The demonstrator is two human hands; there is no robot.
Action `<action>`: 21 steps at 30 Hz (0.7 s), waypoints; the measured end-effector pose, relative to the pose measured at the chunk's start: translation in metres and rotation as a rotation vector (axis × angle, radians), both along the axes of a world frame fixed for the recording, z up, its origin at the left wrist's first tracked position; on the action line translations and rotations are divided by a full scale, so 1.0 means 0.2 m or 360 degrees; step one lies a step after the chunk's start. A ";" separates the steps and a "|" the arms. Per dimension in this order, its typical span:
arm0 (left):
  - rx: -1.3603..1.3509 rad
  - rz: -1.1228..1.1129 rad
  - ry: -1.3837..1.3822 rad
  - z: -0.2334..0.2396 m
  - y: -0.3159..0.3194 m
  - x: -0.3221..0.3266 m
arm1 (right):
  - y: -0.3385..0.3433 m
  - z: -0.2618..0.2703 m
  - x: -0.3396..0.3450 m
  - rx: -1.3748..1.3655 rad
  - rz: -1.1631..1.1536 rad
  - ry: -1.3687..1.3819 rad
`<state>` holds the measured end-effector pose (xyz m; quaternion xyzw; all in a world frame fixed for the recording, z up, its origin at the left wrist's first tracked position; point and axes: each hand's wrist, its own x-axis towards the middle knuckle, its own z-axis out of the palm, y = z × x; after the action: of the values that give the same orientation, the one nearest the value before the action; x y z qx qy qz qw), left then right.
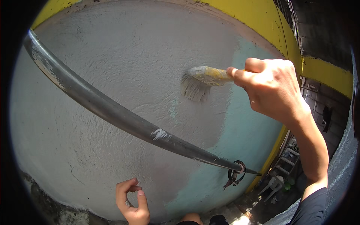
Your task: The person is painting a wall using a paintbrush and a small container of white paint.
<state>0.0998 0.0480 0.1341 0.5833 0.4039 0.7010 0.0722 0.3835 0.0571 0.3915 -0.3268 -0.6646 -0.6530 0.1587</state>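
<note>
My right hand point(270, 87) grips the handle of a wide paintbrush point(212, 76), which is smeared with yellow and grey paint. Its splayed bristles press against a rough plastered wall point(135, 67). Grey paint covers most of that wall, while a turquoise area point(253, 107) shows along its right side. A small turquoise patch point(173, 109) shows through the grey just below the bristles. Low in the view, my left hand point(133, 201) is held up with nothing in it, its fingers curled and the thumb apart from them.
A metal pipe point(112, 112) with paint smears crosses diagonally before the wall. Dark strips point(234, 174) are tied around its lower end. Yellow-painted trim point(253, 17) borders the wall. To the lower right are a ladder point(288, 161) and a white plastic chair point(272, 184).
</note>
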 end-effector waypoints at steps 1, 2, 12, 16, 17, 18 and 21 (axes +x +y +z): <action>0.0008 -0.0004 0.0075 0.00 0.00 -0.01 | 0.01 0.03 0.01 0.0117 0.0017 -0.0013; 0.0014 -0.0011 0.0074 0.00 0.00 -0.01 | 0.02 0.05 0.03 0.0309 0.0013 -0.0024; 0.0059 0.0063 0.0043 0.00 -0.02 -0.03 | -0.05 -0.14 0.02 -0.0028 0.0018 0.0089; 0.0060 0.0033 0.0047 -0.02 -0.02 -0.04 | -0.06 -0.21 0.04 -0.0687 0.0045 0.0248; 0.0049 0.0029 0.0044 -0.02 -0.02 -0.03 | -0.06 -0.21 0.04 -0.0697 0.0040 0.0246; 0.0040 0.0043 0.0033 -0.01 -0.02 -0.03 | -0.06 -0.19 0.04 -0.0802 0.0109 0.0255; 0.0017 0.0071 0.0024 -0.03 -0.04 -0.05 | -0.05 -0.13 0.09 -0.0941 0.0490 0.0234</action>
<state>0.0906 0.0391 0.1284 0.5799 0.4135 0.7001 0.0502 0.4016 0.0465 0.3658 -0.3007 -0.8535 -0.3750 0.2011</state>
